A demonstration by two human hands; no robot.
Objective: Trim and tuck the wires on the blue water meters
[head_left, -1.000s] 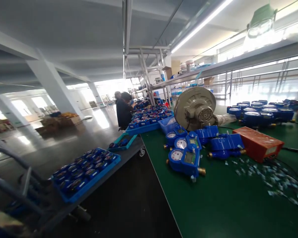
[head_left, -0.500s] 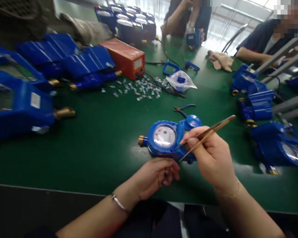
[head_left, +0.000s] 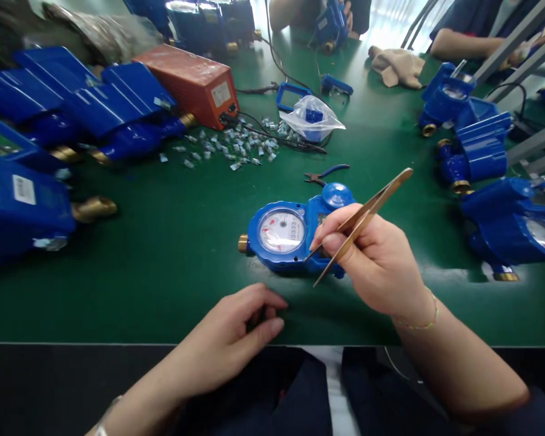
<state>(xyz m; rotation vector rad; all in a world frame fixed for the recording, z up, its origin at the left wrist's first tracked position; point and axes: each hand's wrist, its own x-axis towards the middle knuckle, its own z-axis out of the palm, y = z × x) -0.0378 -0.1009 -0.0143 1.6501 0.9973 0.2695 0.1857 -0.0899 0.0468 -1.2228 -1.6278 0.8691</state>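
A blue water meter point(head_left: 282, 231) with a round dial lies on the green table point(head_left: 163, 272), its brass end pointing left. My right hand point(head_left: 372, 254) holds brass-coloured tweezers point(head_left: 367, 212) over the meter's right part, their tips apart near the lower rim beside the dial. That hand covers some of the meter's display section. Below the meter, my left hand point(head_left: 247, 321) rests near the table's front edge with curled fingers, thumb and index finger apart, not touching the meter. Nothing shows in it.
Pliers point(head_left: 327, 174) lie behind the meter. Farther back are small clear parts point(head_left: 240, 142), a plastic bag point(head_left: 315, 118) and an orange box point(head_left: 195, 82). More blue meters stand left point(head_left: 27, 206) and right point(head_left: 518, 218). People sit across the table.
My left hand has drawn back from the meter's lower edge, and the small dark blue thing at its fingers no longer shows. The view has tilted down; the tweezers remain in my right hand.
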